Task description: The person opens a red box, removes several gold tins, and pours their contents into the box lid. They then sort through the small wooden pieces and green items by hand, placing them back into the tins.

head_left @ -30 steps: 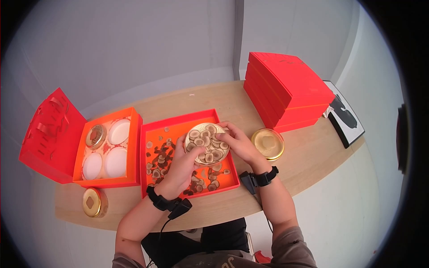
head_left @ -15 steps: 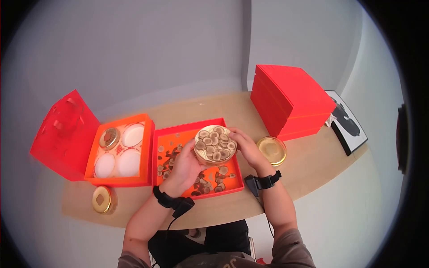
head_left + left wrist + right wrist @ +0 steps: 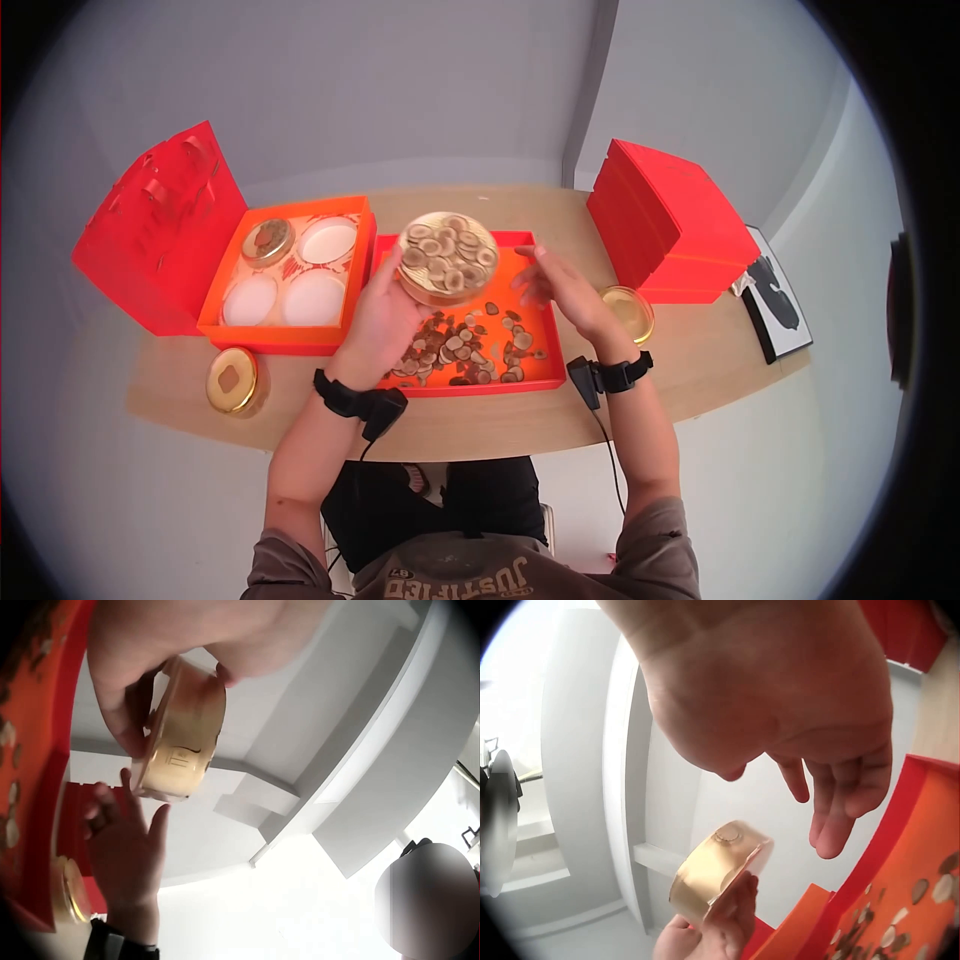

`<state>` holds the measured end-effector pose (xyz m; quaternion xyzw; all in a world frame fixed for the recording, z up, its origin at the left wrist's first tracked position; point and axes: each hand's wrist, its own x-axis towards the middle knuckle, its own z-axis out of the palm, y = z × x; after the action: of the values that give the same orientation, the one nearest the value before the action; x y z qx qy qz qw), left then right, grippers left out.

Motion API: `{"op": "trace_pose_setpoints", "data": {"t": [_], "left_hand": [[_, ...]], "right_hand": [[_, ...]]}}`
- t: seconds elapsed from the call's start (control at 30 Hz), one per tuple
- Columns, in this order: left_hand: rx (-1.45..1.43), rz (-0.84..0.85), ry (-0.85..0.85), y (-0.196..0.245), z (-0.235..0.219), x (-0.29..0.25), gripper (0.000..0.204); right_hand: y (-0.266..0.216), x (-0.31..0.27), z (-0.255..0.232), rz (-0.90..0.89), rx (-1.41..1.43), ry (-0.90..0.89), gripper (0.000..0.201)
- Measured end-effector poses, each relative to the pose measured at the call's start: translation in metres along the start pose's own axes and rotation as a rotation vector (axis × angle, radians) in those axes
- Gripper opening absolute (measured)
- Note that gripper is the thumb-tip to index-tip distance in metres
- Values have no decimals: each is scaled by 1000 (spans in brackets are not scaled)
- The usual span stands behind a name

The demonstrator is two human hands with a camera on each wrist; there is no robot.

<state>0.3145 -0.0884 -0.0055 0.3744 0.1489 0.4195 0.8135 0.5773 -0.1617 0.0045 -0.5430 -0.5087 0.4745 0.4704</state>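
Observation:
My left hand [image 3: 382,318] holds a round, shallow gold jar [image 3: 440,298] above the tray, with its fingers round the side. Thin brown-rimmed dried slices [image 3: 440,250] lie overlapping in the jar, their pale faces up. In the left wrist view the jar [image 3: 180,754] shows a gold side with small lettering. To the jar's right, my right hand [image 3: 570,295] is apart from it, fingers loosely bent and holding nothing. Below both hands, more loose slices [image 3: 455,345] are scattered in the orange tray with red walls [image 3: 480,390].
Left of the tray stands an open gift box [image 3: 285,342] with round white wells, one holding a filled jar [image 3: 268,243]. A gold-topped jar [image 3: 232,382] sits in front. At right are a round gold container [image 3: 630,315], stacked red boxes [image 3: 665,220] and a framed picture [image 3: 785,305].
Both hands held the jar earlier. The right hand has let go and drawn off to the right, while the left hand has carried the jar left and away from the body.

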Motion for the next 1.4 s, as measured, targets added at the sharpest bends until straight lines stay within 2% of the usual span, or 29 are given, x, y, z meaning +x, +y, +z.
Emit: {"op": "trace_pose_setpoints", "data": {"t": [0.07, 0.1, 0.17, 0.2, 0.3, 0.37, 0.4, 0.47, 0.5, 0.57, 0.77, 1.0, 1.07, 1.1, 1.17, 1.4], "left_hand": [[-27, 72, 53, 10, -12, 0, 57], [-40, 72, 56, 12, -20, 1, 57], [-33, 114, 83, 19, -31, 1, 57], [-33, 131, 76, 21, -35, 0, 56], [-69, 131, 62, 22, -43, -3, 55], [-84, 124, 64, 21, -45, -8, 56], [-89, 115, 67, 22, -45, -8, 57], [-110, 96, 68, 21, -48, -13, 56], [-123, 83, 71, 20, -50, -14, 56], [-142, 62, 75, 19, -54, -16, 56], [-194, 35, 69, 15, -56, -16, 60], [-175, 30, 38, 12, -55, -17, 58], [-190, 32, 29, 12, -53, -17, 59], [-200, 37, 20, 11, -53, -18, 59], [-209, 35, 27, 8, -54, -17, 59], [-212, 28, 67, 6, -53, -17, 60]], "right_hand": [[13, 2, -2, -3, -206, 36, 49], [20, 2, -3, 5, -216, 33, 49], [26, 6, -3, 15, -401, -58, 40], [29, 6, -1, 20, -407, -67, 40], [23, 4, 12, 107, -429, -189, 38], [9, 4, 30, 265, -659, -252, 40], [8, 9, 36, 284, -658, -256, 40], [14, 14, 47, 84, -802, -408, 45], [17, 17, 54, 92, -802, -409, 45], [20, 21, 70, 2, -975, -426, 52], [25, 31, 93, 42, -1210, -487, 55], [25, 33, 64, 140, -1086, -520, 31], [22, 32, 58, 69, -1048, -432, 24], [15, 31, 59, 68, -1053, -430, 24], [-5, 26, 60, 358, -1016, -333, 21], [1, 23, 41, 343, -915, -350, 21]]}}
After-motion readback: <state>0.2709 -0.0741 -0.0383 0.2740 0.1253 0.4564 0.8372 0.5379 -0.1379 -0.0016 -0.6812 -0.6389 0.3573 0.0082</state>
